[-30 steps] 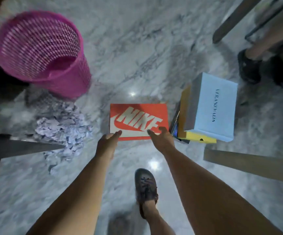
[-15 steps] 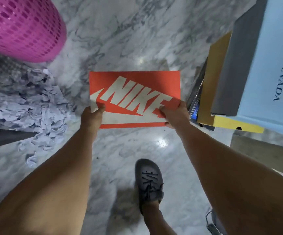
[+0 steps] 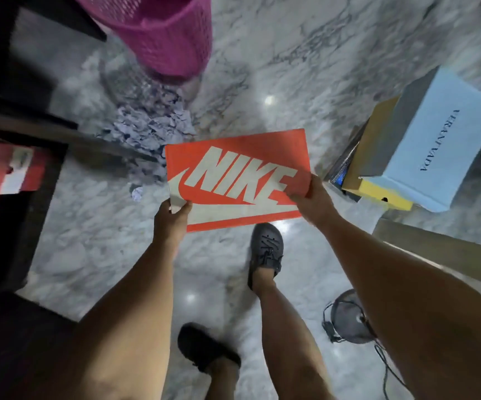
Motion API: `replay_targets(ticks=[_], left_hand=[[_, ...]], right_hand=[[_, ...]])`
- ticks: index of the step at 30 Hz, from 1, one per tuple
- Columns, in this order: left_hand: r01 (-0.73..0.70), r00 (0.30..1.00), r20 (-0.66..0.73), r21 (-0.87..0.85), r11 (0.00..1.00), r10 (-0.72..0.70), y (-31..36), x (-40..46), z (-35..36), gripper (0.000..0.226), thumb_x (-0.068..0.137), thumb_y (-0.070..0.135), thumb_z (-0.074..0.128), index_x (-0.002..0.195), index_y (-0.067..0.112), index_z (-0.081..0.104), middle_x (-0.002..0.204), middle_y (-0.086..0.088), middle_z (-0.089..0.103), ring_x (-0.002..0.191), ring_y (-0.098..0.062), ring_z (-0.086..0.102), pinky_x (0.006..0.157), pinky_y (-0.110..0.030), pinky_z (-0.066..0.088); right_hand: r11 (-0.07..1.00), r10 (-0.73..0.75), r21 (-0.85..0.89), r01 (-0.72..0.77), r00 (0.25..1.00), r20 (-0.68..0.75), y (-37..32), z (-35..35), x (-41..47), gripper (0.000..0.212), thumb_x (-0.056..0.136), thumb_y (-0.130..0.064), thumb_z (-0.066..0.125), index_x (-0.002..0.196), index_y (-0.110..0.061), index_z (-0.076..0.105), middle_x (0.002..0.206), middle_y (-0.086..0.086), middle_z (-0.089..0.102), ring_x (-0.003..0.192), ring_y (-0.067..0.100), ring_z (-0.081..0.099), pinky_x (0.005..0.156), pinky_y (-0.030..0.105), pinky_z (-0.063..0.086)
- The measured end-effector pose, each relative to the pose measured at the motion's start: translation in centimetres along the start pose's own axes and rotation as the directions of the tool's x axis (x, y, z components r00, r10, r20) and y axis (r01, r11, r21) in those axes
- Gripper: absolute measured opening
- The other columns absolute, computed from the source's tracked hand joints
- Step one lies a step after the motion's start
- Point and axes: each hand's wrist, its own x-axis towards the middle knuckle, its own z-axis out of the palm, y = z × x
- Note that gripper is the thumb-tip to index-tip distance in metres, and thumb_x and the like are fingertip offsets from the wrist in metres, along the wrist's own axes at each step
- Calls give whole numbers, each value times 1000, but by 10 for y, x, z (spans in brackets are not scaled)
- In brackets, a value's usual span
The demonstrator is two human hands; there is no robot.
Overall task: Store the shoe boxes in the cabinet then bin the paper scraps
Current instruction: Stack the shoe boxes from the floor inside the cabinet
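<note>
Both hands hold the orange shoe box [image 3: 238,177] up above the marble floor [image 3: 291,53], lid facing the camera: the left hand [image 3: 171,219] has its grip curled round the box's near left corner, thumb on the lid, and the right hand [image 3: 310,199] grips the near right corner the same way. Beyond the box's far left corner lies a heap of paper scraps [image 3: 150,122], with one crumpled scrap [image 3: 137,194] apart on the floor near the left hand. A pink basket [image 3: 161,33] stands just behind the heap. To the right, a pale blue shoe box [image 3: 447,140] sits on a yellow shoe box [image 3: 377,168]. At the left edge, a red box [image 3: 5,171] sits inside a dark cabinet [image 3: 40,209].
</note>
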Motion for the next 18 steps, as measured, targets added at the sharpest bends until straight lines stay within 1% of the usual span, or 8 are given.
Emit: replay_targets(ticks=[5, 8, 10, 11, 13, 15, 16, 18], left_hand=[[23, 988, -144, -177, 984, -49, -65, -102, -96, 65, 81, 58, 63, 134, 20, 57, 129, -8, 66, 116, -32, 63, 99, -50, 54], [47, 966, -230, -305, 951, -121, -111, -152, -163, 73, 85, 56, 63, 145, 17, 50, 144, -11, 57, 128, -33, 57, 106, -48, 48], [58, 935, -303, -382, 922, -184, -138, -177, -212, 68, 93, 47, 65, 150, 15, 44, 151, -12, 50, 135, -34, 51, 108, -46, 45], [43, 916, -347, -416, 908, -202, -152, -186, -238, 65, 95, 42, 65, 150, 14, 45, 152, -13, 49, 136, -34, 51, 107, -43, 44], [-21, 871, -440, -480, 877, -220, -169, -203, -288, 58, 96, 34, 65, 147, 11, 49, 150, -13, 52, 134, -34, 52, 99, -34, 42], [-133, 822, -527, -543, 829, -214, -174, -221, -334, 54, 96, 32, 66, 144, 11, 52, 148, -11, 53, 134, -32, 53, 97, -30, 41], [-194, 796, -570, -558, 807, -203, -173, -226, -355, 52, 97, 30, 66, 144, 12, 53, 148, -11, 54, 134, -30, 53, 96, -28, 39], [-346, 727, -671, -540, 767, -145, -169, -233, -399, 48, 97, 28, 67, 141, 13, 56, 141, -11, 59, 128, -25, 57, 94, -25, 39]], right_hand=[[991, -115, -72, 112, 992, -43, -69, 41, -140, 69, 80, -26, 71, 146, -28, 49, 123, 9, 69, 106, 32, 68, 85, 39, 58], [972, -218, -83, 218, 976, 9, -91, 89, -209, 62, 87, -20, 72, 145, -26, 52, 122, 8, 70, 99, 29, 67, 74, 29, 51], [952, -287, -95, 291, 956, 57, -106, 124, -250, 54, 92, -19, 69, 144, -23, 54, 115, 2, 70, 96, 27, 67, 68, 27, 48], [940, -321, -96, 328, 944, 77, -116, 141, -271, 51, 94, -21, 69, 143, -23, 55, 113, 1, 72, 98, 28, 71, 70, 28, 51], [908, -403, -82, 411, 910, 99, -146, 175, -310, 49, 94, -29, 68, 141, -28, 57, 113, 0, 75, 101, 29, 74, 80, 36, 59], [866, -490, -57, 497, 865, 111, -184, 206, -342, 49, 91, -38, 68, 139, -31, 58, 116, 0, 76, 99, 26, 75, 86, 39, 61], [844, -531, -21, 535, 841, 108, -205, 220, -355, 48, 91, -38, 69, 138, -29, 60, 115, 0, 76, 97, 24, 75, 84, 34, 62], [781, -625, 53, 622, 777, 80, -254, 244, -385, 44, 92, -31, 71, 134, -21, 64, 107, 2, 75, 90, 19, 72, 72, 10, 55]])
